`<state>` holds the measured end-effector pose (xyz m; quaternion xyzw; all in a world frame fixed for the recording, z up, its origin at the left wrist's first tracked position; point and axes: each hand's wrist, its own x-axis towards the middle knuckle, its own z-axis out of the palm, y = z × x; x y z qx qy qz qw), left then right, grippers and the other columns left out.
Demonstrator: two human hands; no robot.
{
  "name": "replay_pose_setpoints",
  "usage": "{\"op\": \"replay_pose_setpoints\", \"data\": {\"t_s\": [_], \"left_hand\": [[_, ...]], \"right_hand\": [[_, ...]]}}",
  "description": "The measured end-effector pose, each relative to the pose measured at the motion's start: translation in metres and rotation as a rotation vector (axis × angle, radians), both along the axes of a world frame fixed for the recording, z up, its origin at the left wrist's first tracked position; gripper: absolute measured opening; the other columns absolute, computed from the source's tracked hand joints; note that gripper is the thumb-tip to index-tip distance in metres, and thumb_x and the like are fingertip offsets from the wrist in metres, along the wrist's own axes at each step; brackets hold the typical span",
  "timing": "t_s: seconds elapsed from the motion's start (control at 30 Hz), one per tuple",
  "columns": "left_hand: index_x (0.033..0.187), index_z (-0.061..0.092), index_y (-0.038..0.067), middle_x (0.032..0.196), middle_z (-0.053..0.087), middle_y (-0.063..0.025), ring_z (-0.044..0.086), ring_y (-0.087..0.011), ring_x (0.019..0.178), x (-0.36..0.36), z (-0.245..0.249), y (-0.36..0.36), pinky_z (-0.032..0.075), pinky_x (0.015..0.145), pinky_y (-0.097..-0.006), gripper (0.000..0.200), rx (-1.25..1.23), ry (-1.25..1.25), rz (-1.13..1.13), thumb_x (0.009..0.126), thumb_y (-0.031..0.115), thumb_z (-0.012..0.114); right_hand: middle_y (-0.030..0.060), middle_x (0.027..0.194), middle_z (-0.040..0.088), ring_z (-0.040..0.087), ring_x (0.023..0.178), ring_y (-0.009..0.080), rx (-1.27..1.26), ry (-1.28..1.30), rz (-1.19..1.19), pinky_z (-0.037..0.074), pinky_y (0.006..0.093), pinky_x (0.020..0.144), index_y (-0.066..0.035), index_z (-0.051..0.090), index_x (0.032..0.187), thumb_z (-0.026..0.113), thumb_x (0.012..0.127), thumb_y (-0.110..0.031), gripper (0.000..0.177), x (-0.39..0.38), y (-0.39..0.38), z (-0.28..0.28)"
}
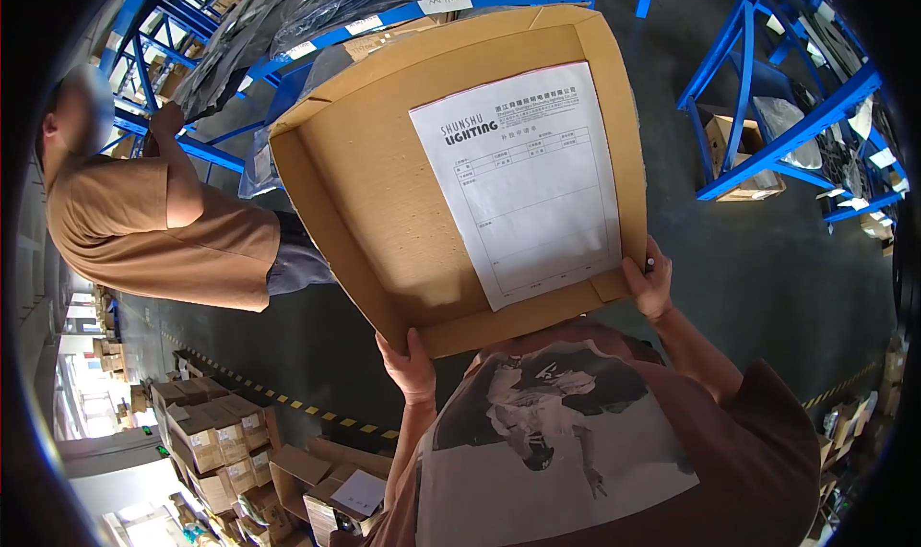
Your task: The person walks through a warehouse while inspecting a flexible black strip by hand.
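Observation:
A shallow cardboard tray (360,211) is held up in front of my chest, its open side facing me. My left hand (411,367) grips its lower left corner, thumb on the rim. At the lower right corner my right hand (653,283) is closed on the rim. A small dark object with a light tip, perhaps a pen, shows at the right hand's fingers. Inside the tray, towards its right side, lies a white printed form (537,202) headed "Shunshu Lighting". The form's table fields look blank. The fingers behind the tray are hidden.
On the left a person in a brown shirt (163,211) stands by a blue rack (355,34) carrying dark sheet material. Another blue rack (791,168) stands on the right. Stacked cartons (216,432) and an open carton (317,470) are at lower left, near yellow-black floor tape (326,416).

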<state>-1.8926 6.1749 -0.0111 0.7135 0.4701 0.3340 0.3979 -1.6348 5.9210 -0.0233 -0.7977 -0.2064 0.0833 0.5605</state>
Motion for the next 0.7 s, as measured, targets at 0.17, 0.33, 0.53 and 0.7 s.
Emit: {"op": "replay_pose_setpoints", "data": {"t_s": [0.17, 0.33, 0.53, 0.7], "left_hand": [[0.125, 0.042, -0.001, 0.113, 0.053, -0.0132, 0.052, -0.0213, 0.101, 0.0, -0.004, 0.0, 0.041, 0.088, -0.0319, 0.044, -0.034, -0.112, -0.015, 0.083, 0.002, 0.053], [0.125, 0.041, -0.001, 0.112, 0.054, -0.0136, 0.053, -0.0213, 0.101, 0.002, 0.005, 0.0, 0.041, 0.089, -0.0311, 0.045, -0.026, -0.041, -0.016, 0.082, 0.005, 0.055], [0.124, 0.042, 0.0, 0.108, 0.057, -0.0173, 0.058, -0.0258, 0.097, 0.001, -0.004, 0.017, 0.047, 0.08, -0.0337, 0.047, -0.119, 0.194, -0.167, 0.082, 0.014, 0.057], [0.127, 0.037, 0.0, 0.106, 0.058, -0.0224, 0.065, -0.0285, 0.081, 0.0, -0.013, 0.011, 0.054, 0.054, -0.0301, 0.053, -0.541, 0.326, -0.261, 0.083, 0.023, 0.055]], "right_hand": [[0.0148, 0.081, 0.063, 0.062, 0.073, 0.0188, 0.011, -0.045, 0.005, 0.048, 0.0282, 0.066, -0.001, 0.052, 0.116, 0.057, 0.076, -0.01, 0.041, 0.0, 0.0, -0.002], [0.0151, 0.081, 0.063, 0.063, 0.074, 0.0181, 0.022, -0.033, 0.002, 0.048, 0.0278, 0.065, -0.001, 0.052, 0.115, 0.056, 0.076, -0.009, 0.04, 0.0, 0.001, 0.0], [0.0177, 0.085, 0.063, 0.062, 0.074, 0.0294, -0.367, 0.198, 0.028, 0.047, 0.0345, 0.066, -0.006, 0.054, 0.115, 0.054, 0.073, -0.02, 0.045, 0.017, 0.006, -0.001], [0.0153, 0.081, 0.062, 0.058, 0.074, 0.0286, -0.557, 0.387, 0.065, 0.045, 0.0353, 0.066, -0.002, 0.057, 0.106, 0.054, 0.07, -0.021, 0.041, 0.028, -0.005, -0.027]]}}
